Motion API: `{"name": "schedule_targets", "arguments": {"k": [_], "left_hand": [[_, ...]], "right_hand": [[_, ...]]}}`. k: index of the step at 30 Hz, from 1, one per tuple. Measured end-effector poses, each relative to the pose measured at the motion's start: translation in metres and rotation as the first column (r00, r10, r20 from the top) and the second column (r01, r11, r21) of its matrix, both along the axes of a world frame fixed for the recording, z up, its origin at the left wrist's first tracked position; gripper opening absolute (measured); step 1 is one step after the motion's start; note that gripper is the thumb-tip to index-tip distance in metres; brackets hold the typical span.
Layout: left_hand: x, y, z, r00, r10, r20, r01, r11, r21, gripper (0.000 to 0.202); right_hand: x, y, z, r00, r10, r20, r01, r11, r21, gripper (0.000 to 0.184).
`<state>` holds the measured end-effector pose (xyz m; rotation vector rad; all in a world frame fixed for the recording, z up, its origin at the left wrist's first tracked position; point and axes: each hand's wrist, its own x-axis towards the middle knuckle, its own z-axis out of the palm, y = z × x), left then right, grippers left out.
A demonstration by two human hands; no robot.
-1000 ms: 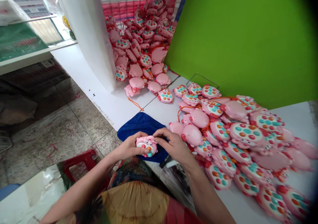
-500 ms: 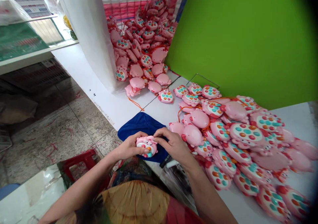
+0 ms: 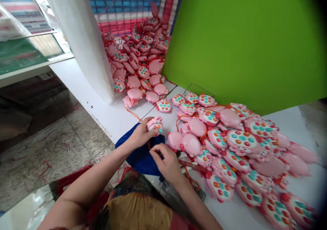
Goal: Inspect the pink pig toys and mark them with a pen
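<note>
My left hand (image 3: 140,134) is closed round a pink animal-shaped toy (image 3: 155,124) with coloured buttons on its white face, thumb across the front. From beneath the toy a thin orange-red string (image 3: 149,144) runs down to my right hand (image 3: 167,162). The thumb and forefinger of that hand are pinched together at the string's lower end. Under both hands lies a dark blue cloth (image 3: 143,162) at the table's front edge. To the right of my hands a large heap of like toys (image 3: 217,138) begins, some with buttons up and others showing plain pink backs.
More toys (image 3: 135,60) spill from behind a white plastic sheet (image 3: 81,46) at the back. A green board (image 3: 237,46) stands along the far side. A reddish stick-like tool (image 3: 192,165) and loose orange cord (image 3: 191,179) lie by my right forearm on the white table (image 3: 76,90).
My left hand has lifted the toy up and away. My right hand has come off the toy and moved down, with string between the two. The camera view has shifted slightly.
</note>
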<state>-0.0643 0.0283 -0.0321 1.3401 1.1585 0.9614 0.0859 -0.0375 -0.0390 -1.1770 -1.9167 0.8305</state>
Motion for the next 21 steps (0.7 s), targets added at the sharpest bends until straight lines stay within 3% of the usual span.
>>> {"name": "schedule_targets", "arguments": {"k": [2, 4, 5, 8, 12, 16, 21], "left_hand": [[0.018, 0.021, 0.004, 0.992, -0.117, -0.044, 0.122, 0.985, 0.119, 0.060], [0.034, 0.044, 0.005, 0.975, -0.193, -0.109, 0.213, 0.951, 0.223, 0.045], [0.041, 0.056, 0.003, 0.965, -0.178, -0.192, 0.229, 0.931, 0.286, 0.037], [0.051, 0.094, -0.008, 0.879, 0.013, -0.477, 0.236, 0.857, 0.458, 0.028], [0.052, 0.129, -0.032, 0.809, 0.079, -0.582, 0.268, 0.831, 0.487, 0.039], [0.046, 0.135, -0.047, 0.798, 0.074, -0.598, 0.283, 0.830, 0.481, 0.030], [0.020, 0.108, -0.040, 0.815, 0.127, -0.566, 0.200, 0.854, 0.480, 0.024]], "right_hand": [[-0.006, 0.002, -0.006, 0.997, 0.070, 0.012, -0.070, 0.998, 0.005, 0.011], [-0.012, 0.004, -0.013, 0.996, 0.092, -0.009, -0.092, 0.996, 0.000, 0.013], [-0.014, 0.005, -0.016, 0.995, 0.098, -0.024, -0.099, 0.995, -0.010, 0.014], [-0.017, 0.007, -0.025, 0.992, 0.117, -0.046, -0.119, 0.992, -0.039, 0.015], [-0.016, 0.008, -0.026, 0.990, 0.125, -0.059, -0.129, 0.989, -0.069, 0.017], [-0.012, 0.009, -0.022, 0.987, 0.081, -0.139, -0.103, 0.982, -0.159, 0.016], [-0.009, 0.012, -0.027, 0.919, -0.049, -0.391, -0.113, 0.917, -0.383, 0.026]]}}
